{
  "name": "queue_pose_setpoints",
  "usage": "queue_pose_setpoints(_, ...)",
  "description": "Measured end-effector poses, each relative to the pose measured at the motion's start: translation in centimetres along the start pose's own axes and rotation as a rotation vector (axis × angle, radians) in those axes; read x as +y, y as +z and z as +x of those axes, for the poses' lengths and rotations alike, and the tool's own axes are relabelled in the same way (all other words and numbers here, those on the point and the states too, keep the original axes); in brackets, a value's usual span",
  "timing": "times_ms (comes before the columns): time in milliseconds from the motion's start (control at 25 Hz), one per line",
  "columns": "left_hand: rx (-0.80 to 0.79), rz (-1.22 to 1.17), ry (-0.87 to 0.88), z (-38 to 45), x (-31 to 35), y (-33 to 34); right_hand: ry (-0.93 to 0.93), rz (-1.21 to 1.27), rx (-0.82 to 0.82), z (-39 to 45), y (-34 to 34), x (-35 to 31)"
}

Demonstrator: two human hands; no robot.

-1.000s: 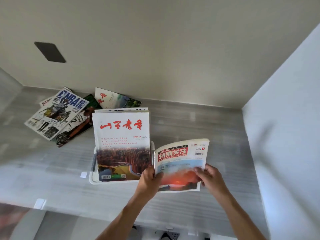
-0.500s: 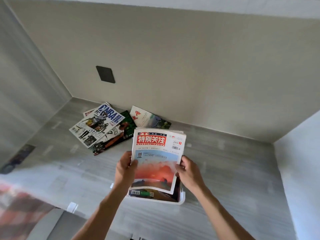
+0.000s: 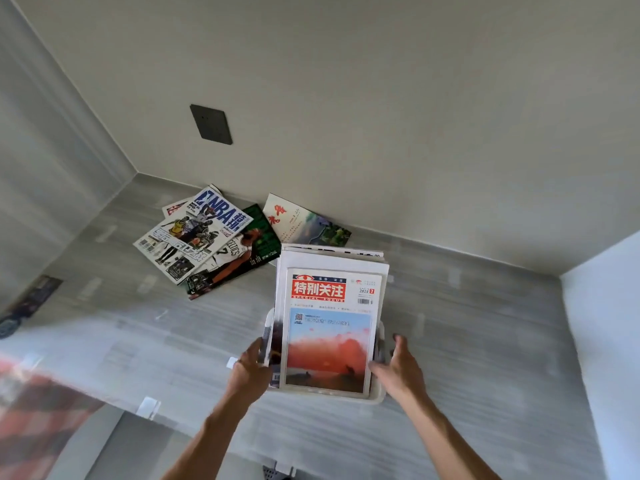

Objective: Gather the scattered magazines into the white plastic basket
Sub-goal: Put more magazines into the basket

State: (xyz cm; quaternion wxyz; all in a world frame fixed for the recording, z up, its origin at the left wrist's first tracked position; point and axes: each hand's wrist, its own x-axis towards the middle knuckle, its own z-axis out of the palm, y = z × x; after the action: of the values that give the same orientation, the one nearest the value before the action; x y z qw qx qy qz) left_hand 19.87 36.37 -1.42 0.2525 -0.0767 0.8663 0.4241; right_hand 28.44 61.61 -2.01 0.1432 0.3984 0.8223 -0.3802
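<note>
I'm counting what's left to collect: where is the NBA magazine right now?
In the head view, the NBA magazine lies on top of the scattered pile at the far left of the counter, near the back wall, left of the white basket.

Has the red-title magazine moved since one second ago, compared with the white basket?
Yes. The red-title magazine went from beside the white basket on its right to standing inside it.

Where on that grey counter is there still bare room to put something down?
Bare counter runs right of the white basket to the side wall, and left of it toward the front edge. It is crowded at the back left, where the NBA magazine and other loose magazines overlap, and at the basket, flanked by the left hand and right hand.
</note>
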Motion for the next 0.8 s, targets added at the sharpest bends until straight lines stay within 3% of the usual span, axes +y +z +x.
queue_pose_setpoints(80, -0.076, -0.099, 0.029, -0.1, -0.8, 0.1, 0.011, 0.051, -0.128, 0.0, 0.8, 1.5)
queue_pose_setpoints(240, -0.257, -0.197, 0.03, -1.0, -1.4, 1.2, 0.052, 0.068, -0.062, -0.6, -0.2, 4.1)
queue_pose_setpoints(360, -0.223, 0.047, 0.115, -1.1, -1.5, 2.0, -0.008, -0.049, -0.062, -0.1, -2.1, 5.3)
queue_pose_setpoints(480, -0.07, 0.046, 0.232, 1.6, 2.0, 1.6, -0.142, 0.47, -0.032, 2.7, -4.6, 2.2)
queue_pose_setpoints(560, -0.166, -0.132, 0.312, 4.0, 5.7, 1.4, -0.174, 0.795, -0.089, 4.8, -5.3, -0.6)
queue_pose_setpoints(640, -0.298, -0.389, 0.254, 5.3, 8.8, 2.3, -0.231, 0.861, -0.129, 5.5, -4.6, -2.5)
queue_pose_setpoints(720, -0.278, -0.519, 0.245, 5.1, 10.0, 2.9, -0.302, 0.852, -0.057, 4.7, -4.0, -3.3)
queue_pose_setpoints(800, -0.244, -0.609, 0.343, 3.5, 9.3, 2.6, -0.407, 0.941, -0.037, 3.5, -4.4, -2.9)
